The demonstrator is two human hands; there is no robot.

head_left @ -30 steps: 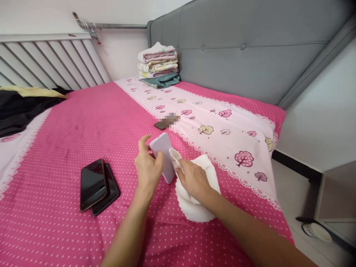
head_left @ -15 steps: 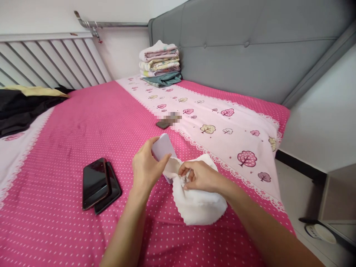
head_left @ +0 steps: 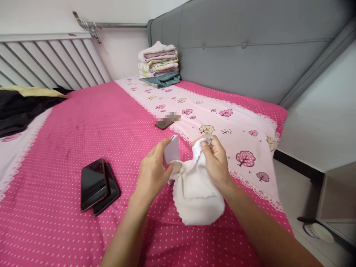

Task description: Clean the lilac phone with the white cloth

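Observation:
My left hand (head_left: pixel 153 174) grips a white phone (head_left: pixel 171 151) by its edges, held up on its side above the pink dotted bedsheet (head_left: pixel 69 144). My right hand (head_left: pixel 215 159) is closed on a bunched part of a white cloth (head_left: pixel 194 193), raised just right of the phone. The rest of the cloth hangs down and rests on the sheet, touching the phone's lower end.
Two dark phones (head_left: pixel 97 185) lie stacked on the sheet to the left. Another dark phone (head_left: pixel 164 123) lies further back. Folded laundry (head_left: pixel 159 65) is piled by the grey headboard (head_left: pixel 250 48). Dark clothes (head_left: pixel 19 107) lie at far left. The bed's right edge drops to the floor.
My right hand rose and regripped the cloth higher, beside the phone. My left hand turned the phone more edge-on.

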